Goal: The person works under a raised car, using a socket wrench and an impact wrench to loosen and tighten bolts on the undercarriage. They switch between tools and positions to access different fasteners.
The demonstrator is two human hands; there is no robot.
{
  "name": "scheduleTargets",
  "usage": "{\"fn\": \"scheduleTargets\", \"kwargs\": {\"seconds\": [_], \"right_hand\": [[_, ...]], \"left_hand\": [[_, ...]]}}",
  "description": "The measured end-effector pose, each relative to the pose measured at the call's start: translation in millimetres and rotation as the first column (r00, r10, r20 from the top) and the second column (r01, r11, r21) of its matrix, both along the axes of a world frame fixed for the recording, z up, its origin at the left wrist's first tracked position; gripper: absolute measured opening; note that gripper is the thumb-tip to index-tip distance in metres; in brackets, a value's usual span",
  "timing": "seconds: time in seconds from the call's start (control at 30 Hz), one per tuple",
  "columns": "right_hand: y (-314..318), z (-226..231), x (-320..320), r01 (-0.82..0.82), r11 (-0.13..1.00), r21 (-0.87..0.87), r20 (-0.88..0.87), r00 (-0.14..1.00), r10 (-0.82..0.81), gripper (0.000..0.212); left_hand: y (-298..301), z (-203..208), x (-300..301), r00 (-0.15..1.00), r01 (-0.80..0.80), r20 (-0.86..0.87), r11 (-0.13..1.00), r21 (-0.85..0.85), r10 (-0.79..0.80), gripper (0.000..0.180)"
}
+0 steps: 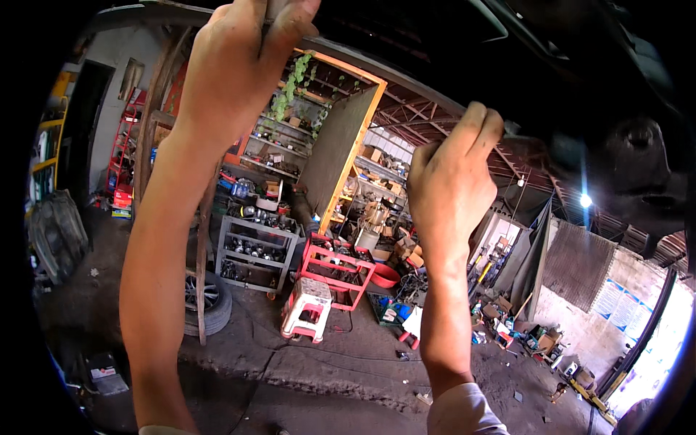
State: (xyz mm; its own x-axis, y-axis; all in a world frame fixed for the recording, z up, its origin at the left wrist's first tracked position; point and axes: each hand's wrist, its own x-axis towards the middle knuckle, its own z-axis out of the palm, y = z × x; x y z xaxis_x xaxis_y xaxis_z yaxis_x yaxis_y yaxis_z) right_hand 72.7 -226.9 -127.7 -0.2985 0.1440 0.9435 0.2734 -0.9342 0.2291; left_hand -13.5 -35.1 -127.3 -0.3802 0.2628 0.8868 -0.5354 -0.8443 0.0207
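Panel edge [407,77] overhead; right fingers [475,123] alongside

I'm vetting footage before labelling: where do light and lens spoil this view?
Head view: the lamp flares into a vertical streak; the opening at lower right is washed out; the overhead surface sinks into black, hiding detail; in the same view, the lens leaves a dark curved border, and the top edge crops the left hand.

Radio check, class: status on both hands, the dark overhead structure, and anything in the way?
Left hand raised, partly out of frame. Right hand at edge of dark overhead structure. Nothing visibly blocking; white-and-red stool stands beyond.
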Motion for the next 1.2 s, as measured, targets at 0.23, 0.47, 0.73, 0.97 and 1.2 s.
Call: {"fn": "scheduleTargets", "kwargs": {"seconds": [0.23, 0.47, 0.73, 0.97, 1.2], "right_hand": [[10.6, -9.0, 7.5, -0.161, 0.986, 0.045, 0.012, 0.987, 0.16, 0.062], [9.8, -6.4, 2.9, -0.138, 0.988, 0.068, 0.042, 0.99, 0.135, 0.065], [4.6, -10.3, 0.4, -0.212, 0.976, 0.059, -0.057, 0.975, 0.215, 0.061], [3.1, -5.1, -2.1, -0.216, 0.976, 0.041, 0.049, 0.976, 0.214, 0.063], [1.1, -3.3, -1.7, -0.236, 0.972, 0.014, 0.069, 0.97, 0.235, 0.066]], "left_hand": [[27.0, 15.4, 16.8, 0.968, -0.208, 0.173, 0.968, 0.14, 0.183, 0.03], [2.1, 18.0, -2.6, 0.999, 0.047, -0.022, 0.999, 0.025, -0.047, 0.034], [0.1, 14.4, -9.1, 0.998, 0.01, -0.069, 1.0, -0.016, -0.011, 0.039], [4.2, 17.8, -10.0, 0.975, -0.204, -0.095, 0.978, -0.036, 0.2, 0.044], [2.1, 17.6, -12.1, 0.982, -0.185, -0.043, 0.983, 0.009, 0.185, 0.041]]}}
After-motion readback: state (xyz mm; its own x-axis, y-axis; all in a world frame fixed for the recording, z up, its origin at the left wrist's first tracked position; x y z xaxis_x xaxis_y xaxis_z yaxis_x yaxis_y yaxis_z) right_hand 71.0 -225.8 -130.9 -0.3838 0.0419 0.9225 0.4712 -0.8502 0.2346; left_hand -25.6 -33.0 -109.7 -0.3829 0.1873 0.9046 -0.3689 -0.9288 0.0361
